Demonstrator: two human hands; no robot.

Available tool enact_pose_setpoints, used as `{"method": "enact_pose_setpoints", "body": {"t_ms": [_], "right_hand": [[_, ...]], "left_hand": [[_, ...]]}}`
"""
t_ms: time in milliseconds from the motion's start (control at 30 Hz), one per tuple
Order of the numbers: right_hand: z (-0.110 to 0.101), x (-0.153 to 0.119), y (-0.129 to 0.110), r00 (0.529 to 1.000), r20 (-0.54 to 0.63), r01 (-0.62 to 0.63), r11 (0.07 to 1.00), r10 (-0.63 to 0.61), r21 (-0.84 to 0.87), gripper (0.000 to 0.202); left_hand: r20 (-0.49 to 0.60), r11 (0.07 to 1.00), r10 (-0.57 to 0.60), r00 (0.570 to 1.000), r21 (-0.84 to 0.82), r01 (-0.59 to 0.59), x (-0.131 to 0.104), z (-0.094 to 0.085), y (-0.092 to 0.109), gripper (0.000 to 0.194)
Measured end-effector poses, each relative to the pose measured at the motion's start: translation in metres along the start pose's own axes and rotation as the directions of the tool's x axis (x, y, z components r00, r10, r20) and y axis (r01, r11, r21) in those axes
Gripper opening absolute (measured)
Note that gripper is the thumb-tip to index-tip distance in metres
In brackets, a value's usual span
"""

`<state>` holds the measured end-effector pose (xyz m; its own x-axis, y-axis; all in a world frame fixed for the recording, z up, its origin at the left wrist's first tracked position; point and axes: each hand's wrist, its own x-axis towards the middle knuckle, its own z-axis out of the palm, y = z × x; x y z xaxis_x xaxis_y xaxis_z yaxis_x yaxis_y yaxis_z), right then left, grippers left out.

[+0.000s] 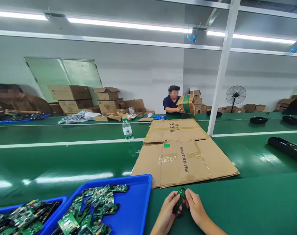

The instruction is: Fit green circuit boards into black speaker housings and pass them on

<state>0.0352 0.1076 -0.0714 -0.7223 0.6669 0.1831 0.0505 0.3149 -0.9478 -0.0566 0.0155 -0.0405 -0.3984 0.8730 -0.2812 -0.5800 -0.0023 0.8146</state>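
Observation:
A small green circuit board [179, 198] is held upright between my two hands, over the green table near its front edge. The fingers of my left hand [168, 209] wrap round its left side and lower part. At its upper right, my right hand [196, 209] pinches the edge, where a small dark part shows. To the left of my hands lies a blue tray [132, 205] with several green circuit boards [101, 200] heaped in its left part. Another blue tray [62, 200] at the far left also holds several boards.
Flattened cardboard [172, 163] lies just beyond my hands. A water bottle [127, 130] stands left of it, and a white post [219, 81] rises at its right. Black casings [286, 148] lie farther right. Across the table, a person [171, 101] holds a carton [186, 104].

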Motion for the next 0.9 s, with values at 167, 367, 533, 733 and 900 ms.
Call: {"method": "enact_pose_setpoints", "body": {"t_ms": [167,367,533,733,900], "right_hand": [[-0.0015,-0.0001,-0.0022,1.000,0.011,0.000,1.000,0.000,0.009,0.051],[-0.0006,0.0001,-0.0033,1.000,0.006,-0.009,1.000,0.009,0.018,0.051],[0.0002,0.0006,-0.0031,1.000,0.013,0.003,0.999,-0.003,0.040,0.051],[-0.0003,-0.0004,-0.0043,1.000,0.025,-0.006,0.999,0.005,0.049,0.049],[-0.0004,0.0001,-0.0060,1.000,0.020,0.002,0.999,-0.003,0.053,0.049]], "left_hand": [[-0.006,1.000,-0.013,1.000,-0.003,0.013,0.0014,0.0007,0.0000,0.027],[-0.003,1.000,0.004,1.000,0.013,-0.003,-0.0023,0.0037,0.0032,0.026],[-0.007,1.000,-0.004,1.000,0.025,0.004,-0.0020,0.0033,0.0038,0.025],[0.007,0.999,-0.007,1.000,0.042,0.006,-0.0036,0.0039,0.0056,0.024],[0.009,0.999,-0.010,1.000,0.046,0.010,-0.0034,0.0046,0.0068,0.024]]}}
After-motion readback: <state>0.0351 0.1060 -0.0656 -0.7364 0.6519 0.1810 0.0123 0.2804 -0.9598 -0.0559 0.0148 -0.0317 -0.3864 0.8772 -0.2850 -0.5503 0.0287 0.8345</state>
